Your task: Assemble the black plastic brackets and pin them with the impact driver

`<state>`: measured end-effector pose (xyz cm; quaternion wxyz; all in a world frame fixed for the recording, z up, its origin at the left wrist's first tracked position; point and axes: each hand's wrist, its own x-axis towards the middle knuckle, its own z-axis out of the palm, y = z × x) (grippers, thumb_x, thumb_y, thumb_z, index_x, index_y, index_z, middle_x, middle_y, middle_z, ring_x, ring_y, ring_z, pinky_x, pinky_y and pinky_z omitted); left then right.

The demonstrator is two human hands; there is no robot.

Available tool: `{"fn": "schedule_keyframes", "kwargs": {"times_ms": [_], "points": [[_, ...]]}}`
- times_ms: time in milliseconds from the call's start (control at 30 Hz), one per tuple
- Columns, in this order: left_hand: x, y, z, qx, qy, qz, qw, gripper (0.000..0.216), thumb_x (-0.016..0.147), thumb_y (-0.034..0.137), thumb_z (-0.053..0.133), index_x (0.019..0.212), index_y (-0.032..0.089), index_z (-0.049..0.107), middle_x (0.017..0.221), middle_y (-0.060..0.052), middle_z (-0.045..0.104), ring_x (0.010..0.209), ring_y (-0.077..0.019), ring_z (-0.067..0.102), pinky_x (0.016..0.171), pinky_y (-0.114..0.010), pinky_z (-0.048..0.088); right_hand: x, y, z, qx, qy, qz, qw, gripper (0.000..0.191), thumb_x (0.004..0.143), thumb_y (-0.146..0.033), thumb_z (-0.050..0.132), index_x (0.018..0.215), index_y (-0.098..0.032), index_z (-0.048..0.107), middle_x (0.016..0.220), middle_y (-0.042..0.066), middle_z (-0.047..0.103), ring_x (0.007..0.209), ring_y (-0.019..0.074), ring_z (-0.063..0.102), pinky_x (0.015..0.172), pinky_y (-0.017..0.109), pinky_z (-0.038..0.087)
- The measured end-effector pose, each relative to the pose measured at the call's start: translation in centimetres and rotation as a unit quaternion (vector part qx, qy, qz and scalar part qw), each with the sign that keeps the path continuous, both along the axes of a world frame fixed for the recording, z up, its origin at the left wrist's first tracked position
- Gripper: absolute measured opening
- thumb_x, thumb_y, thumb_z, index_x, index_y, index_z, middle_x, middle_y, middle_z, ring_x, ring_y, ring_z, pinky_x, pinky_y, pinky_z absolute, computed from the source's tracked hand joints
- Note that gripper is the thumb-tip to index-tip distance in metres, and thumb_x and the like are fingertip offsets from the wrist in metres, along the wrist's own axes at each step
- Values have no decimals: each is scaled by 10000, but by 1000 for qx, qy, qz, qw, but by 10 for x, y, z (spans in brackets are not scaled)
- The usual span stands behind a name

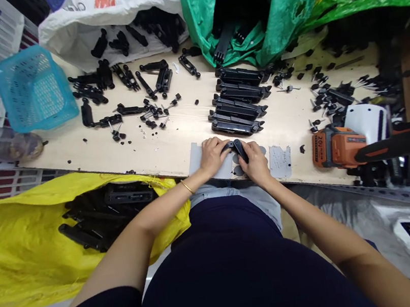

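Note:
At the front edge of the bench, over a grey plate (195,159), my two hands work close together. My right hand (256,164) is closed around a dark elongated plastic part (240,150) with a rounded end. My left hand (213,155) pinches a smaller black plastic piece (228,145) that meets the rounded end of that part. Whether the two pieces are joined, I cannot tell. Just beyond my hands lies a row of long black plastic assemblies (239,125), side by side. A grey patch with handwriting (280,161) is right of my right hand.
Black jointed arms (129,111) and thumb screws lie left of centre; more screws (329,96) are at right. An orange cordless tool (338,146) rests at right. A white sack (68,40), green sack (203,15), blue basket (35,89) and yellow sack (6,244) surround the bench.

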<state>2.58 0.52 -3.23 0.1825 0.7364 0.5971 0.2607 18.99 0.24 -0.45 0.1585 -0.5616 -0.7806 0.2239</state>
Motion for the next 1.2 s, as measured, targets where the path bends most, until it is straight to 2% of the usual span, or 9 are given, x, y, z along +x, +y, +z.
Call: {"fn": "schedule_keyframes", "kwargs": {"times_ms": [67, 100, 267, 433, 567, 833, 1033, 1200], "points": [[11, -4, -2, 11, 0, 72, 997, 263, 903, 257, 518, 1123, 156, 621, 874, -64, 549, 879, -209, 501, 857, -382, 376, 1, 0, 1, -9, 6, -5, 1000, 494, 821, -186, 445, 1314, -156, 471, 1021, 115, 524, 968, 254, 513, 821, 376, 485], [14, -4, -4, 14, 0, 82, 997, 265, 906, 255, 509, 1125, 152, 617, 868, -64, 542, 869, -209, 497, 848, -383, 377, 1, 0, 1, -14, 9, -4, 1000, 500, 822, -184, 443, 1321, -156, 462, 1019, 114, 520, 965, 252, 514, 816, 373, 489], [12, 7, -6, 17, -19, -49, 998, 226, 896, 240, 514, 1081, 167, 620, 830, -44, 514, 852, -200, 484, 815, -355, 401, 5, 0, -2, -21, 29, 6, 999, 535, 825, -167, 441, 1359, -184, 412, 1004, 101, 500, 961, 244, 510, 836, 373, 493], [25, 3, -5, 36, -34, 42, 998, 271, 904, 207, 453, 1120, 130, 598, 820, -58, 489, 817, -203, 466, 763, -350, 412, 7, -1, -5, -16, 52, 12, 998, 558, 821, -132, 443, 1374, -183, 393, 990, 98, 499, 953, 240, 504, 846, 369, 491], [30, 1, -5, 45, -48, 7, 998, 273, 895, 214, 459, 1109, 131, 605, 801, -51, 478, 807, -203, 465, 769, -355, 416, 7, -1, -5, -18, 54, 14, 998, 577, 824, -119, 434, 1392, -193, 369, 1008, 106, 501, 964, 248, 501, 826, 380, 496], [27, 6, -5, 35, -67, 13, 997, 248, 868, 198, 505, 1077, 158, 633, 787, -37, 483, 802, -192, 487, 759, -344, 408, 6, -2, -6, -16, 66, 10, 998, 591, 816, -112, 440, 1395, -204, 360, 1002, 103, 500, 954, 251, 496, 826, 394, 496], [37, 3, -2, 11, -74, 71, 995, 222, 873, 185, 514, 1042, 156, 655, 741, -20, 469, 779, -182, 481, 776, -331, 410, 5, -2, -8, -10, 46, -5, 999, 551, 802, -102, 433, 1347, -181, 412, 999, 108, 506, 973, 258, 483, 833, 407, 497], [34, 5, 1, -9, -58, 49, 997, 217, 849, 170, 531, 1018, 167, 667, 771, -24, 504, 799, -182, 500, 767, -322, 404, 2, -4, -5, -1, 45, -7, 999, 535, 788, -95, 455, 1317, -170, 453, 1001, 110, 525, 971, 250, 500, 848, 405, 496]]}}
